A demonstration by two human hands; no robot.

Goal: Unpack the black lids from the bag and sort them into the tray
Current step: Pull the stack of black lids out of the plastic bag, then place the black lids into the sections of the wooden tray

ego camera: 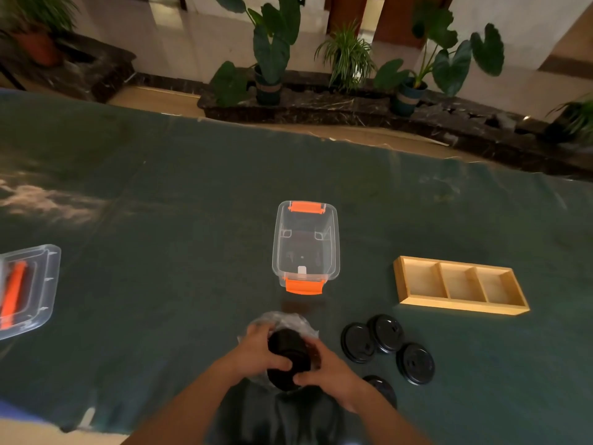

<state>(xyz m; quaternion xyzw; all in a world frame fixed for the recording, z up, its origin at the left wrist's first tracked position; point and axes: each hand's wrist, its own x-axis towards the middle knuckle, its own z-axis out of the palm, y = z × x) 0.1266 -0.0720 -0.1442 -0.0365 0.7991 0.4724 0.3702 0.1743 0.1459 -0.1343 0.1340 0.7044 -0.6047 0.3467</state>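
A stack of black lids lies partly inside a clear plastic bag near the table's front edge. My left hand grips the stack and bag from the left. My right hand holds the near end of the stack from the right. Several loose black lids lie flat on the cloth to the right of my hands, one partly hidden by my right forearm. A wooden tray with three compartments sits further right, with nothing in it.
A clear plastic box with orange latches stands open just beyond the bag. Its clear lid lies at the left edge. The table is covered with dark green cloth. Potted plants stand on a ledge beyond.
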